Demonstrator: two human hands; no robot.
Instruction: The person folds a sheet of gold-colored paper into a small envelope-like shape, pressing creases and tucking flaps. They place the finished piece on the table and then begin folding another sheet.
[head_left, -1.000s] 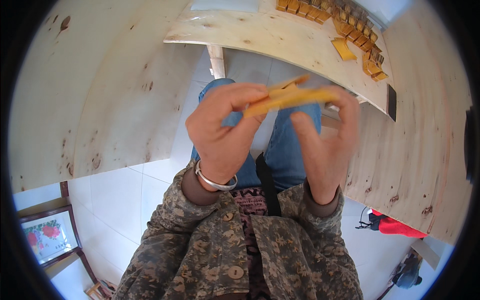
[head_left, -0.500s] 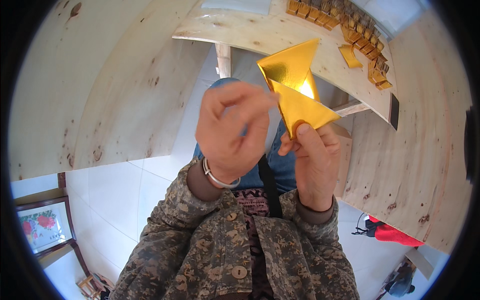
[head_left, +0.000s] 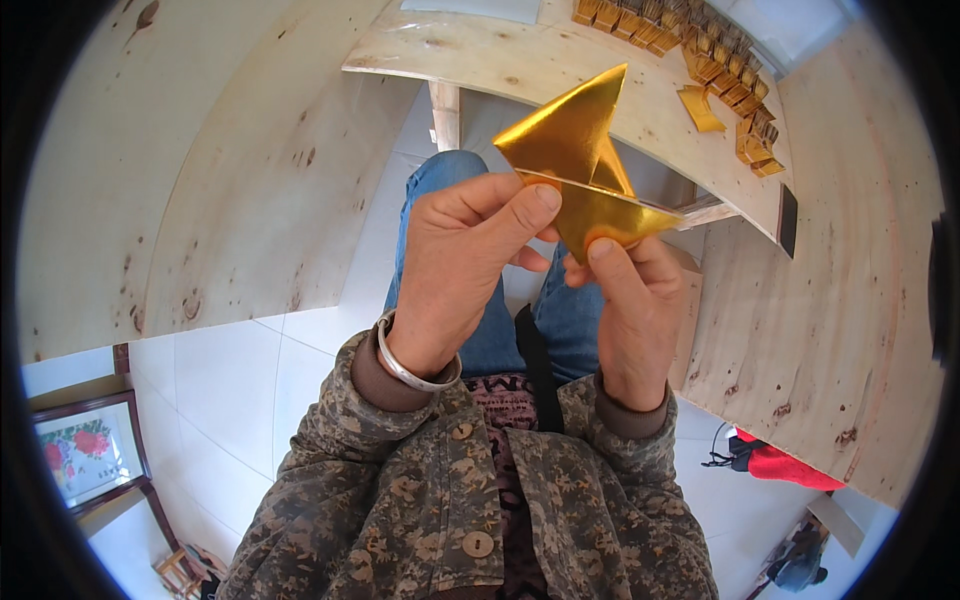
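Both my hands hold a folded sheet of shiny gold paper (head_left: 572, 135) up in front of me, above my knees. It has pointed corners and a crossing fold, with one tip standing up and another reaching right. My left hand (head_left: 465, 245) pinches its left lower edge, thumb on top. At the lower right, my right hand (head_left: 632, 310) grips the paper between thumb and fingers. The fingertips behind the paper are partly hidden.
On the far wooden table (head_left: 480, 60) stand rows of folded gold paper pieces (head_left: 715, 70), with a loose gold piece (head_left: 701, 109) beside them. Wooden boards lie left and right. A red item (head_left: 785, 465) is at the lower right, a framed picture (head_left: 90, 450) at the left.
My left hand, blurred beside the paper before, now pinches its left edge. The gold paper has tilted and its upper tip has shifted slightly left. My right hand keeps its hold.
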